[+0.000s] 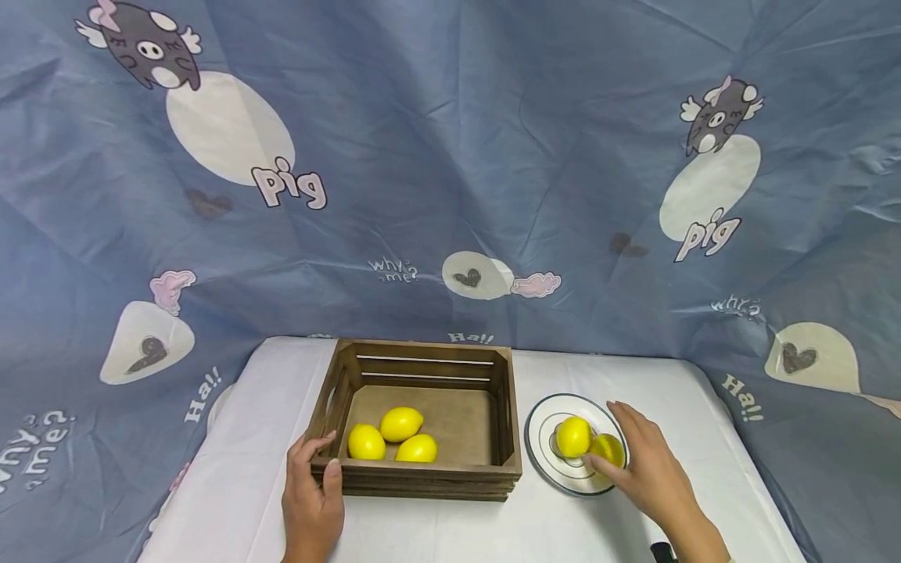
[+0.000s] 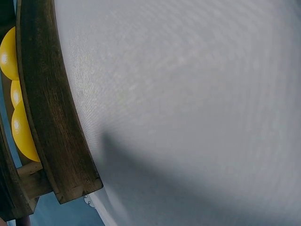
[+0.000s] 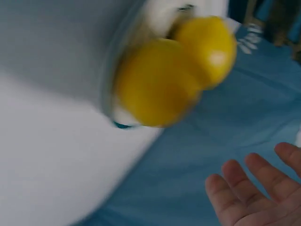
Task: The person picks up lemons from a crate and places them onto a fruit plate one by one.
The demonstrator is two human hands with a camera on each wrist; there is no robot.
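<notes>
Three yellow lemons (image 1: 401,424) lie in the left front of a slatted wooden crate (image 1: 429,475). My left hand (image 1: 313,500) holds the crate's front left corner, thumb at the front and fingers over the left rim. To the right, a white plate (image 1: 547,408) with a dark rim bears two more lemons. My right hand (image 1: 651,465) reaches over the plate's right side, thumb and fingers spread around the right lemon (image 1: 609,447). In the right wrist view its fingers (image 3: 268,181) are apart from both lemons (image 3: 157,84).
A white cloth (image 1: 394,536) covers the table. Behind and at both sides hangs a blue printed curtain (image 1: 394,156). A small black object (image 1: 662,552) lies by the right forearm at the front edge of view. The plate stands close to the crate's right side.
</notes>
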